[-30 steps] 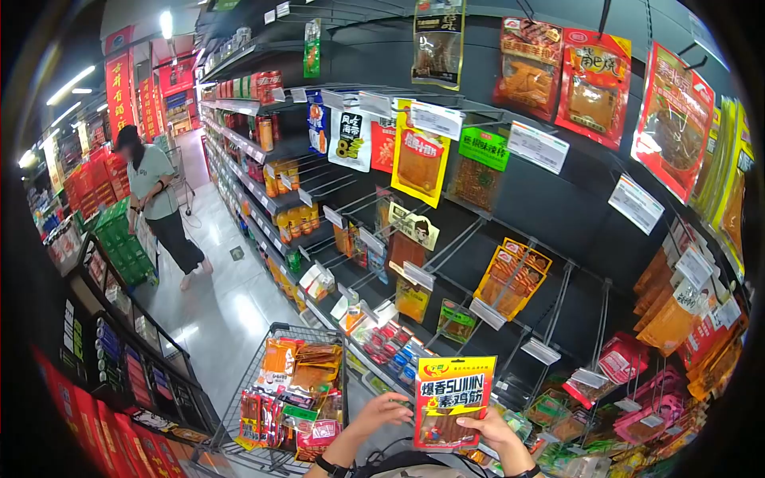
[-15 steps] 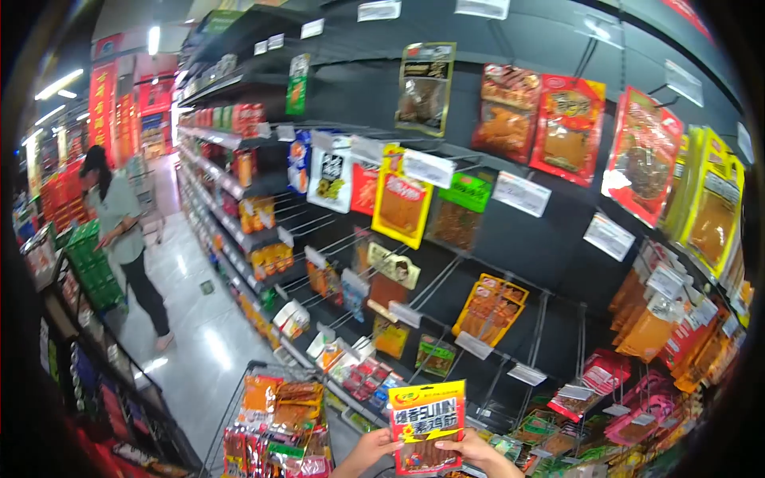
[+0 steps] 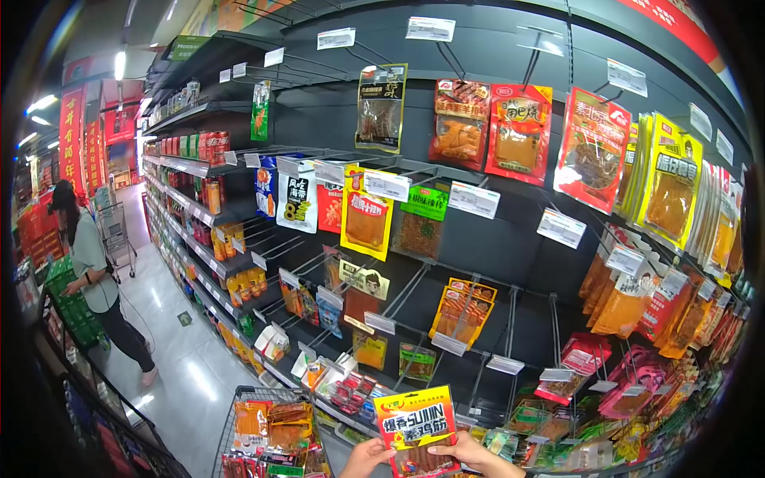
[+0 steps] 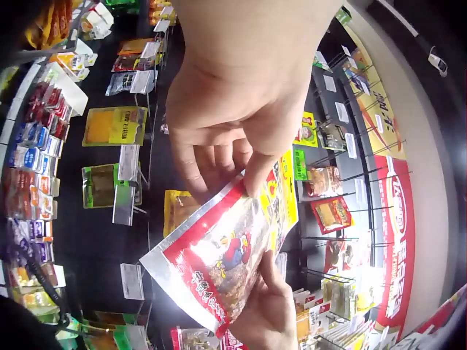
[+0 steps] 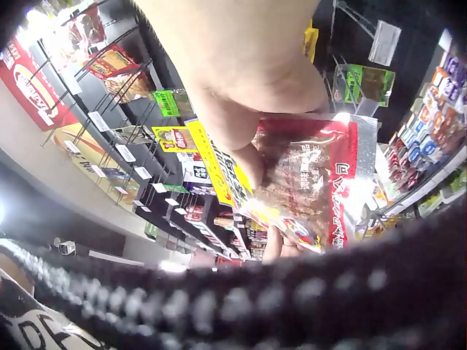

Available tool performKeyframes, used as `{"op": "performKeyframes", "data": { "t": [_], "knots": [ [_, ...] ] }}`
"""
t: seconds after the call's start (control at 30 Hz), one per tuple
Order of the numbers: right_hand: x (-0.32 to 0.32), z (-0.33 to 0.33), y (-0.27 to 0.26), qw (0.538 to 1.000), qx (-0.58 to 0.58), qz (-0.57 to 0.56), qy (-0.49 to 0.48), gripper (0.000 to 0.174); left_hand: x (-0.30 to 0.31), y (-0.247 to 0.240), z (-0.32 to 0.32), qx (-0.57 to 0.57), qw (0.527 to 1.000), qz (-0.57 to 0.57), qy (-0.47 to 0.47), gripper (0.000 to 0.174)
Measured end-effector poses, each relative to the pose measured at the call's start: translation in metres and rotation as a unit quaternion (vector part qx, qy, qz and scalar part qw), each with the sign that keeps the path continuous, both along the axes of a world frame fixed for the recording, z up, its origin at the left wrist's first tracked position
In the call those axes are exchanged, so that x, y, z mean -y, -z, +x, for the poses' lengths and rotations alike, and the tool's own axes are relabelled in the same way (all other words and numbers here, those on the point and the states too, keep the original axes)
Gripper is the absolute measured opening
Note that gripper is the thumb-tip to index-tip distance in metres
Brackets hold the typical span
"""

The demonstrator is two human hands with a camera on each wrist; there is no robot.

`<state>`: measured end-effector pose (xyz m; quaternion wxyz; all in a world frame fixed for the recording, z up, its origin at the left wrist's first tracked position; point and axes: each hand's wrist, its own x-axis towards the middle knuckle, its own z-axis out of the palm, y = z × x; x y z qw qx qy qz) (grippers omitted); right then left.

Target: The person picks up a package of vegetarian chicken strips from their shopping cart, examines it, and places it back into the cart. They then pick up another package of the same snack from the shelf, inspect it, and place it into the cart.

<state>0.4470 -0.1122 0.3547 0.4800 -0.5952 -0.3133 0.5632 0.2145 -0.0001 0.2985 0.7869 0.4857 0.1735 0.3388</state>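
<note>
A red and yellow snack packet (image 3: 414, 430) with a clear lower part showing brown strips is held low in front of me in the head view. My left hand (image 3: 369, 457) pinches its left edge, the thumb lying on the front. At the opposite edge, my right hand (image 3: 470, 454) grips it with the thumb across the clear part. The left wrist view shows the packet (image 4: 226, 251) tilted, with the right hand (image 4: 271, 313) on its far side. Seen from the right wrist, the packet (image 5: 306, 179) hangs below the right hand's fingers.
A shopping cart (image 3: 231, 422) loaded with snack packets stands at my lower left. Hooks with hanging packets (image 3: 516, 131) and price tags line the dark shelf wall ahead. A person (image 3: 100, 271) stands in the aisle at left, near green boxes (image 3: 68, 299).
My left hand, apart from the packet a second ago, has come to its left edge and now holds it. The head view has turned right, so shelves and cart appear farther left.
</note>
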Motion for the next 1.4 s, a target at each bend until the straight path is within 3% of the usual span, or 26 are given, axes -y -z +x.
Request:
{"op": "performKeyframes", "data": {
  "t": [0.23,0.27,0.33,0.37,0.4,0.43,0.5,0.57,0.6,0.67,0.7,0.77,0.87,0.97,1.1,1.13,1.23,1.4],
  "knots": [
    [0.043,0.018,-0.001,1.000,-0.011,0.020,0.015,0.039,0.061,-0.042,-0.036,-0.067,0.997,0.033,-0.028,0.024],
    [0.051,0.020,-0.004,0.998,-0.024,0.059,0.028,0.035,0.068,-0.018,-0.048,-0.138,0.982,0.107,-0.066,0.026],
    [0.066,0.038,-0.004,0.995,-0.065,0.058,0.042,0.032,0.100,0.000,-0.076,-0.124,0.983,0.043,-0.129,0.024],
    [0.076,0.044,-0.001,0.993,-0.089,0.053,0.051,0.030,0.110,0.008,-0.097,-0.265,0.948,0.112,-0.134,0.022],
    [0.085,0.042,-0.018,0.992,-0.092,0.062,0.065,0.028,0.125,0.028,-0.114,-0.277,0.947,0.047,-0.154,0.020],
    [0.092,0.049,-0.017,0.990,-0.090,0.088,0.060,0.032,0.146,-0.017,-0.125,-0.349,0.928,0.009,-0.128,0.020],
    [0.106,0.049,-0.034,0.986,-0.100,0.118,0.065,0.038,0.182,-0.008,-0.153,-0.438,0.854,0.218,-0.176,0.021],
    [0.117,0.053,-0.042,0.987,-0.104,0.112,0.044,0.042,0.213,0.044,-0.195,-0.562,0.765,0.286,-0.133,0.024],
    [0.122,0.048,-0.054,0.985,-0.100,0.130,0.042,0.043,0.230,0.026,-0.198,-0.606,0.761,0.226,-0.061,0.028],
    [0.127,0.048,-0.054,0.979,-0.085,0.183,0.031,0.044,0.246,0.076,-0.233,-0.568,0.767,0.294,-0.053,0.031],
    [0.130,0.052,-0.046,0.984,-0.084,0.156,0.018,0.045,0.269,0.093,-0.250,-0.547,0.771,0.323,-0.044,0.033],
    [0.133,0.057,-0.036,0.985,-0.113,0.131,-0.010,0.043,0.292,0.046,-0.217,-0.530,0.743,0.381,-0.147,0.036],
    [0.135,0.057,-0.034,0.983,-0.103,0.145,-0.035,0.040,0.303,0.030,-0.195,-0.639,0.640,0.413,-0.106,0.053],
    [0.138,0.057,-0.036,0.986,-0.102,0.118,-0.061,0.043,0.296,0.061,-0.199,-0.661,0.546,0.500,-0.121,0.057],
    [0.138,0.056,-0.034,0.983,-0.127,0.123,-0.055,0.048,0.260,0.109,-0.231,-0.677,0.616,0.400,-0.033,0.062],
    [0.138,0.052,-0.038,0.981,-0.131,0.131,-0.055,0.049,0.255,0.106,-0.229,-0.670,0.588,0.449,-0.050,0.066],
    [0.141,0.042,-0.049,0.980,-0.102,0.170,-0.009,0.049,0.248,0.100,-0.225,-0.686,0.579,0.440,-0.021,0.068],
    [0.152,0.040,-0.032,0.983,-0.131,0.123,0.025,0.044,0.236,0.092,-0.215,-0.671,0.598,0.437,-0.033,0.068]
  ]
}}
